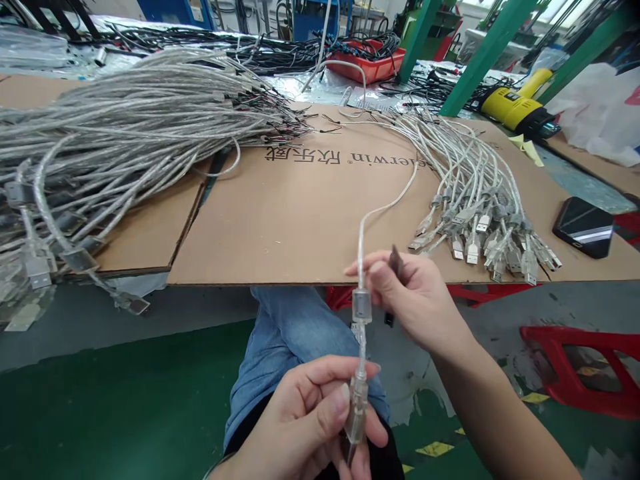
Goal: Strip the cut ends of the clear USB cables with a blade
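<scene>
My left hand (315, 417), low in the middle of the head view, pinches the clear plug end of a USB cable (361, 257). A grey ferrite bead (362, 307) sits on that cable just above the plug, and the cable runs up over the cardboard to the right-hand bundle. My right hand (417, 300) is beside the bead, closed around a small dark flat tool (396, 261). The tool's exact kind is hidden by the fingers. Whether the right fingertips touch the cable, I cannot tell.
A large heap of clear-grey cables (165, 120) covers the left side. To the right lie a bundle of USB cables (475, 180), a black phone (584, 227) and a yellow heat gun (515, 110). Behind stands a red tray (370, 67). A cardboard sheet (270, 227) ends above my knees.
</scene>
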The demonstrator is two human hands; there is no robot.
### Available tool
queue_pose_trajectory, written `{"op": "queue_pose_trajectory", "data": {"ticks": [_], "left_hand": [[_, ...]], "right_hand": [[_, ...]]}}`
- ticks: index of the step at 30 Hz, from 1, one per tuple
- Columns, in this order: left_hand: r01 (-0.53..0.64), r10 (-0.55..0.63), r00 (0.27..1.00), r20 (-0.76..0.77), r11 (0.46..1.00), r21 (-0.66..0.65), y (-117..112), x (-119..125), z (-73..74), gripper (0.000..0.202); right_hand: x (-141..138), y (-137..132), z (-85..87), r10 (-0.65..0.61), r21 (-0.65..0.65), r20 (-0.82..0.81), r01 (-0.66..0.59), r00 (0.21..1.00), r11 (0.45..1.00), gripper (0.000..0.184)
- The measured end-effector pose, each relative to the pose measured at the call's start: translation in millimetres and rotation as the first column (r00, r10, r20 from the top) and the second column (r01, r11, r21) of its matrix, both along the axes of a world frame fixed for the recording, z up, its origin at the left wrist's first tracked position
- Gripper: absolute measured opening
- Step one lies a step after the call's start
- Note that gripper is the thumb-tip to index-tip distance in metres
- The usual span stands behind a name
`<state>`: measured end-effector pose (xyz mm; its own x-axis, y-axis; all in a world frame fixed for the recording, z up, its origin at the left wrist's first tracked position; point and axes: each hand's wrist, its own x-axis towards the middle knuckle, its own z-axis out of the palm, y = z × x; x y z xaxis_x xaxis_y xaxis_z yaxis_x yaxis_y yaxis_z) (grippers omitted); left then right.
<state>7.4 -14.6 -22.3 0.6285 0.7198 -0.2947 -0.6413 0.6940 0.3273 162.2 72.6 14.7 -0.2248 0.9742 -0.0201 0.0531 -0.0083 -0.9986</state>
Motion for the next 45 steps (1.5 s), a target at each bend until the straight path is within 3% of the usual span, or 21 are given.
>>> {"op": "queue_pose_trajectory", "data": {"ticks": [3,5,9,20,29,38,42,45], "left_hand": [[-0.057,0.057,0.998,-0.001,0.998,-0.003,1.0,-4.1,-2.6,0.017],[-0.079,0.079,0.997,-0.012,0.997,0.008,3.1,-7.0,-4.1,0.016],[-0.088,0.088,0.996,-0.028,0.996,0.024,5.4,-9.9,-6.2,0.016],[-0.068,0.067,0.998,0.014,0.997,0.021,4.5,-9.6,-5.6,0.014],[-0.069,0.067,0.995,0.069,0.997,0.028,5.4,-8.7,-9.7,0.016],[-0.080,0.080,0.997,-0.021,0.996,0.031,3.3,-7.3,-3.4,0.013],[-0.083,0.084,0.996,-0.026,0.996,0.028,4.3,-6.0,-2.1,0.012],[-0.076,0.077,0.997,-0.025,0.997,0.014,4.8,-6.6,-2.0,0.013]], "right_hand": [[13.2,-19.5,4.0,0.051,0.038,0.205,-0.060,0.977,0.997,0.043],[19.9,-36.2,5.2,0.115,0.100,0.372,-0.163,0.921,0.982,0.033],[17.8,-59.6,1.0,0.221,0.209,0.482,-0.357,0.848,0.911,0.033],[11.9,-65.9,-3.1,0.058,0.426,0.581,-0.364,0.812,0.828,0.033],[14.9,-64.9,-5.0,0.034,0.468,0.612,-0.396,0.790,0.790,0.031],[11.5,-65.5,-13.5,-0.135,0.595,0.643,-0.382,0.754,0.707,0.027],[13.4,-64.9,-9.6,-0.123,0.582,0.644,-0.378,0.755,0.720,0.026],[15.0,-65.3,-3.1,-0.035,0.527,0.579,-0.342,0.815,0.778,0.027]]}}
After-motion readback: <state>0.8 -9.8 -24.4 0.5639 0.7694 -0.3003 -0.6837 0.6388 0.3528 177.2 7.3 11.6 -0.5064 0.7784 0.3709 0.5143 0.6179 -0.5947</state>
